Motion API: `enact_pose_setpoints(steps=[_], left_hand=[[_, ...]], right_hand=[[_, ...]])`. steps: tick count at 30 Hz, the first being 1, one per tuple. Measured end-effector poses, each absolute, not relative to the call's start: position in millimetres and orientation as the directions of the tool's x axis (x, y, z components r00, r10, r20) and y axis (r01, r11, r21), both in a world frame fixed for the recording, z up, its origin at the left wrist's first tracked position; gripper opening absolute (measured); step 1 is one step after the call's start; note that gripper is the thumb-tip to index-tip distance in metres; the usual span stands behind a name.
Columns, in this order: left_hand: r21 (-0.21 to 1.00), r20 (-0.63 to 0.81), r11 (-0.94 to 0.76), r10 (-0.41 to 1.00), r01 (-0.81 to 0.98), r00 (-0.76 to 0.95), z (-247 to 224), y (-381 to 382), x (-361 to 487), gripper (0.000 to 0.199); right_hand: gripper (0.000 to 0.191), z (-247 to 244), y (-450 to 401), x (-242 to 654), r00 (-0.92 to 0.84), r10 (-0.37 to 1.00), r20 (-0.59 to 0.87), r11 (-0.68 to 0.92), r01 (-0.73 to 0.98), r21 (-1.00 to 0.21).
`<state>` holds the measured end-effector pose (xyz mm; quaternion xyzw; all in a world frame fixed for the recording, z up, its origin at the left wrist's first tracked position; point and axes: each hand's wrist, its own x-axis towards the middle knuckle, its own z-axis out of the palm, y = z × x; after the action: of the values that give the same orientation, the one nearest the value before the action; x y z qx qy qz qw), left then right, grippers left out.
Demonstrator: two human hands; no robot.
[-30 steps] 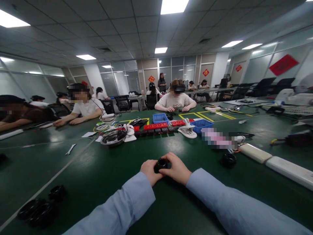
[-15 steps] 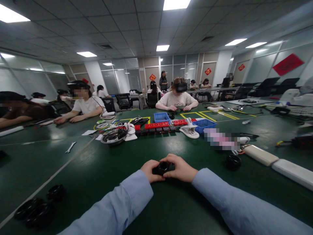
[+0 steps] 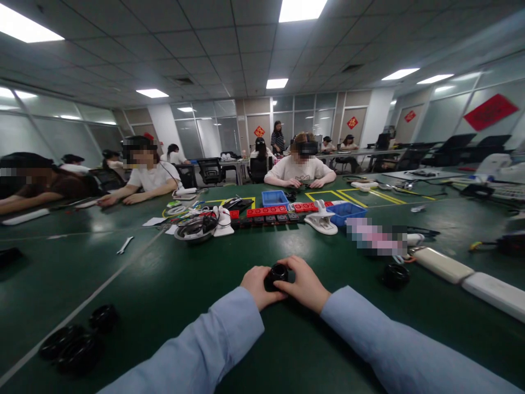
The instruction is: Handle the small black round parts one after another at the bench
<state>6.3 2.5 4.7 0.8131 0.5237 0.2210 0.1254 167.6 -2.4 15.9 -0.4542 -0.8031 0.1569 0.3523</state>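
Observation:
A black, round, hollow part (image 3: 279,271) with a glossy rim is between my two hands, just above or on the green table. My left hand (image 3: 258,285) is closed around its left side, thumb at the front. From the right, my right hand (image 3: 307,283) grips it with the thumb across its front and the fingers behind. The fingers hide much of its lower body. Similar black ring-shaped parts lie apart from my hands: one ring (image 3: 396,275) to the right and a small group (image 3: 80,350) at the lower left.
A wrench (image 3: 125,245) lies left. Across the table are a metal bowl (image 3: 196,229) with cables, red-topped blocks (image 3: 267,211), blue bins (image 3: 348,213) and a white clamp (image 3: 322,221). White bars (image 3: 494,290) lie right. A person (image 3: 301,164) sits opposite.
The camera view has shifted slightly, so the scene sits a little lower and further right. My fingers have changed their hold, and the right thumb now lies across the black part's front.

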Motion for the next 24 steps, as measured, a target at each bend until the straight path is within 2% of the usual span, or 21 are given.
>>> enact_pose_setpoints(steps=[3,6,9,13,16,20,24], left_hand=[[0.362,0.209,-0.341,0.937,0.868,0.280,7.3,-0.5,12.0,0.038],[0.342,0.214,-0.342,0.935,0.875,0.282,7.1,-1.3,11.8,0.033],[0.394,0.218,-0.459,0.888,0.796,0.405,3.4,2.6,5.2,0.034],[0.473,0.214,-0.656,0.733,0.588,0.645,-2.5,12.7,-7.0,0.038],[0.498,0.213,-0.698,0.674,0.515,0.708,-4.3,17.4,-12.7,0.045],[0.550,0.184,-0.639,0.721,0.538,0.668,-2.6,16.0,-12.6,0.052],[0.607,0.165,-0.494,0.844,0.622,0.510,0.6,11.0,-6.9,0.053]], right_hand=[[0.034,16.7,-3.3,167.0,-0.350,0.838,0.419,0.545,0.592,-0.594],[0.036,21.2,-3.3,169.2,-0.393,0.840,0.373,0.540,0.542,-0.645],[0.041,29.3,-2.8,174.6,-0.499,0.816,0.291,0.540,0.480,-0.691],[0.046,41.1,-2.6,181.4,-0.671,0.720,0.175,0.569,0.427,-0.703],[0.048,46.3,-2.5,183.3,-0.726,0.674,0.138,0.592,0.419,-0.688],[0.046,46.7,-1.0,184.2,-0.741,0.649,0.172,0.615,0.379,-0.692],[0.043,40.4,3.6,186.5,-0.690,0.684,0.236,0.609,0.362,-0.706]])
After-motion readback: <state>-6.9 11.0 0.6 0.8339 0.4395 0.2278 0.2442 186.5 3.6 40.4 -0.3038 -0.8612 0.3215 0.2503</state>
